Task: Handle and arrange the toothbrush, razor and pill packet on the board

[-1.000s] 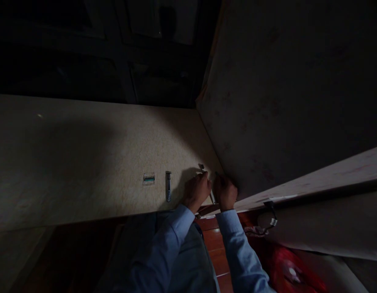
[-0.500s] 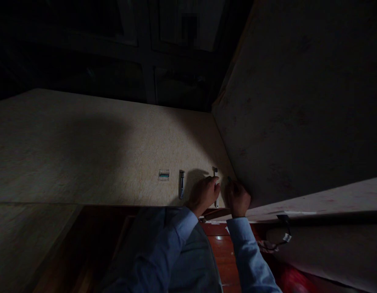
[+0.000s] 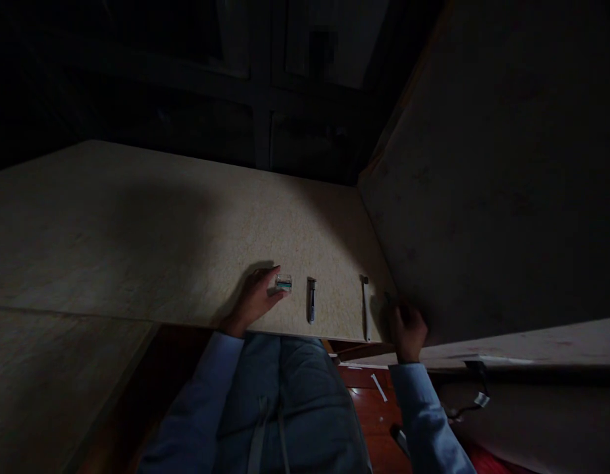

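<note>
My left hand [image 3: 255, 297] reaches over the table, its thumb and index finger apart around the left side of a small clear case [image 3: 283, 284] with a green-and-dark strip inside. Whether the fingertips touch the case I cannot tell. Right of the case lies a dark razor [image 3: 311, 301], its handle towards me. Farther right, a toothbrush [image 3: 366, 309] with a pale handle and dark head lies lengthwise. Beside the wall my right hand [image 3: 407, 327] is closed, with a thin dark tip showing at its fingers; the rest is hidden in shadow.
The pale marbled tabletop [image 3: 196, 243] ends at a wall panel [image 3: 482, 230] on the right. Dark window panes stand behind it. Below the front edge are my lap [image 3: 289, 408], a reddish floor [image 3: 368, 415] with a white strip, and a black cable [image 3: 483, 382].
My left hand has moved left from the toothbrush to the clear case, uncovering the toothbrush. My right hand stays closed by the wall. The whole view has shifted slightly.
</note>
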Demonstrator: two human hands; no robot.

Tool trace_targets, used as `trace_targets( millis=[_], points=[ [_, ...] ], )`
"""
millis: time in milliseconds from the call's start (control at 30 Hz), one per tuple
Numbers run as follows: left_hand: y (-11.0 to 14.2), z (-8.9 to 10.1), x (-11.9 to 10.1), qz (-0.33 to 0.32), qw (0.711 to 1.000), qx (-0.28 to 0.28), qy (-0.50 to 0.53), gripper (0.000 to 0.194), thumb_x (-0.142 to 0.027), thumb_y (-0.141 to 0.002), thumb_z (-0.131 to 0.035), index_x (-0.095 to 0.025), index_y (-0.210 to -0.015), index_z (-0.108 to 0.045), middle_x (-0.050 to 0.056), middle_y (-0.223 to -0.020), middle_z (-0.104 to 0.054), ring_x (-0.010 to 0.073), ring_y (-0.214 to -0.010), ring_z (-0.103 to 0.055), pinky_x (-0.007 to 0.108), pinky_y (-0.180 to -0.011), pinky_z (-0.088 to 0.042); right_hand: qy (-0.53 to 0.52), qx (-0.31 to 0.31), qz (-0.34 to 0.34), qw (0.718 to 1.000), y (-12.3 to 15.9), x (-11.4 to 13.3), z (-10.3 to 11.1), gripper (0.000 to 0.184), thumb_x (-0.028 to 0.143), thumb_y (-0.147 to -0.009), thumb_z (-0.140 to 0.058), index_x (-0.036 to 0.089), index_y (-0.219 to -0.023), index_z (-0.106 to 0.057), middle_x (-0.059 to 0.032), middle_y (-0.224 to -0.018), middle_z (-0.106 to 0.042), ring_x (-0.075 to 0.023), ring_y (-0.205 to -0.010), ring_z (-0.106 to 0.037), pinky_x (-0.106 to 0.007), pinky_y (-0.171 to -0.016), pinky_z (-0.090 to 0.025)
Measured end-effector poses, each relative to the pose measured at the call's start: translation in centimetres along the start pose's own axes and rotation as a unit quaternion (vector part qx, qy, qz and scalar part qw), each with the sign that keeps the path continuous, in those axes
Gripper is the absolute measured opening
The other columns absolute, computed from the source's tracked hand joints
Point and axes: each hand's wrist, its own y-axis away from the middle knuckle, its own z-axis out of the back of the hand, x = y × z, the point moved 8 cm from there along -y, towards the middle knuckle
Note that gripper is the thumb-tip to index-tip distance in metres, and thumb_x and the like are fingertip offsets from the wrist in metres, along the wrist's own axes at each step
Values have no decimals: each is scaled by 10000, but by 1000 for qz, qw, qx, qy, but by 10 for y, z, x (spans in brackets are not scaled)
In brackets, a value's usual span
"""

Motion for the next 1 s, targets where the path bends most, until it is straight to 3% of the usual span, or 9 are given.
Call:
trace_targets(
  millis=[100,200,333,433,500,600,700,867,1000],
  points=[
    [2,-6,4,-11,1000,13,10,505,-287,-786,-793,-241,-1267,-647,95,-1225,-702,287,-1183,-634,460,-1029,-519,-101,-3,-36,994,5,10,6,577,611,-730,-650,115,-1006,-754,-168,-999,-772,-291,-895,-695,-399,-788,-533],
    [4,-5,1,-7,1000,11,17,524,-271,-779,-803,-243,-1276,-642,96,-1218,-713,288,-1164,-647,469,-1027,-519,-143,40,-31,988,24,52,-2,474,543,-768,-686,141,-1011,-750,-135,-988,-767,-252,-861,-688,-359,-754,-530],
    [9,2,-6,-4,1000,-1,20,570,-242,-762,-819,-253,-1298,-625,94,-1203,-725,286,-1144,-661,463,-1007,-539,-154,213,40,964,63,134,-50,371,469,-866,-646,175,-1067,-751,-61,-791,-727,-186,-670,-637,-286,-609,-494],
    [13,8,-12,-12,1000,-8,23,569,-222,-758,-820,-266,-1290,-623,86,-1211,-724,273,-1136,-668,446,-997,-550,-151,312,152,926,88,187,-93,300,385,-910,-622,196,-1100,-758,-80,-898,-729,-190,-720,-647,-305,-665,-518],
    [15,10,-15,-20,999,-9,24,563,-212,-751,-822,-270,-1277,-629,78,-1196,-730,260,-1118,-676,432,-989,-556,-121,342,212,907,98,206,-117,247,306,-925,-613,221,-1097,-769,-92,-960,-731,-209,-820,-665,-323,-742,-528],
    [17,12,-19,-32,999,-5,24,558,-220,-738,-831,-258,-1261,-642,80,-1169,-734,258,-1112,-675,420,-991,-554,-50,374,262,888,105,218,-146,232,224,-932,-614,241,-1089,-784,-85,-939,-714,-204,-837,-663,-312,-769,-517],
    [17,12,-22,-35,999,0,22,556,-238,-739,-832,-254,-1264,-647,82,-1156,-732,262,-1119,-669,414,-992,-551,-5,399,287,871,109,222,-160,220,206,-936,-630,260,-1068,-797,-80,-938,-704,-206,-858,-665,-307,-785,-508],
    [18,12,-25,-46,999,1,15,540,-259,-755,-826,-231,-1265,-652,94,-1140,-735,266,-1093,-675,414,-966,-558,-2,397,299,868,110,221,-159,191,215,-940,-633,248,-1010,-807,-75,-927,-690,-202,-841,-663,-306,-769,-504],
    [17,11,-24,-48,999,2,12,532,-260,-756,-828,-233,-1259,-656,93,-1150,-739,266,-1092,-677,417,-967,-559,-84,367,273,886,105,217,-148,174,268,-942,-629,230,-984,-794,-70,-909,-683,-197,-826,-654,-313,-751,-515]
  ],
)
